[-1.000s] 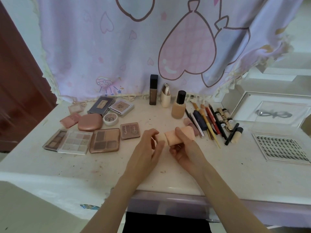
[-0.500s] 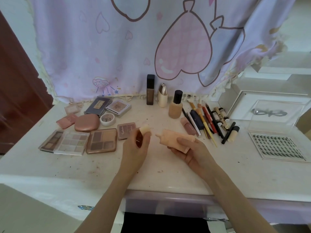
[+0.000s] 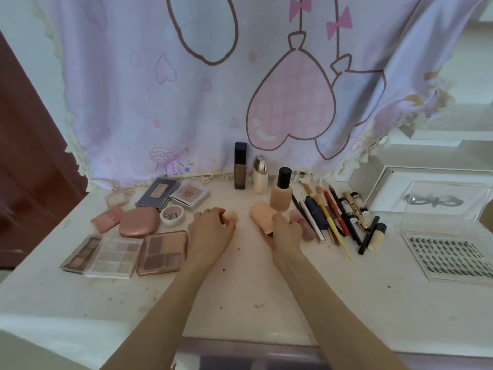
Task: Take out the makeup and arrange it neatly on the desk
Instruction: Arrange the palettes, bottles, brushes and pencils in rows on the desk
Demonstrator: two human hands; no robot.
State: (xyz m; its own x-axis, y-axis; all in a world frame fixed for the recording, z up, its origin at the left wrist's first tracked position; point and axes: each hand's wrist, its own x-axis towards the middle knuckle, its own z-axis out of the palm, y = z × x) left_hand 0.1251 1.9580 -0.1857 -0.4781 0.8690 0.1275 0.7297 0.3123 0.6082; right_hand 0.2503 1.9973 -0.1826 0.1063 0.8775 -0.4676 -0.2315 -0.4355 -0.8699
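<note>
Leftmost on the white desk [image 3: 346, 289], three flat eyeshadow palettes [image 3: 125, 253] lie side by side in the lower-left part of the frame, their tan, cream and brown pans visible. Above them sit a rose-gold compact [image 3: 139, 221], pink blush cases [image 3: 107, 218], a small white round pot [image 3: 172, 215] and two boxed palettes [image 3: 173, 193] near the hem of the lilac heart-printed curtain [image 3: 186, 89].

Toward centre, the left hand [image 3: 210, 232] is curled closed, pinching a small cream-coloured cap [image 3: 229, 217] at its fingertips. Apart from it, the right hand [image 3: 286, 233] is wrapped around a peach-pink squeeze tube [image 3: 262, 216], which is pale, matte and angled to the upper left, just above the desk in mid-frame.

Behind the hands stand a tall dark bottle [image 3: 240, 165], a pearly gold-topped bottle [image 3: 259, 174] and a beige foundation bottle [image 3: 280, 190] with a black cap. Right of centre, pencils, brushes and slim tubes [image 3: 336, 212] lie in a roughly parallel row. At the far right, a false-lash tray [image 3: 450, 259] lies flat, with a clear box [image 3: 440, 201] above it.
</note>
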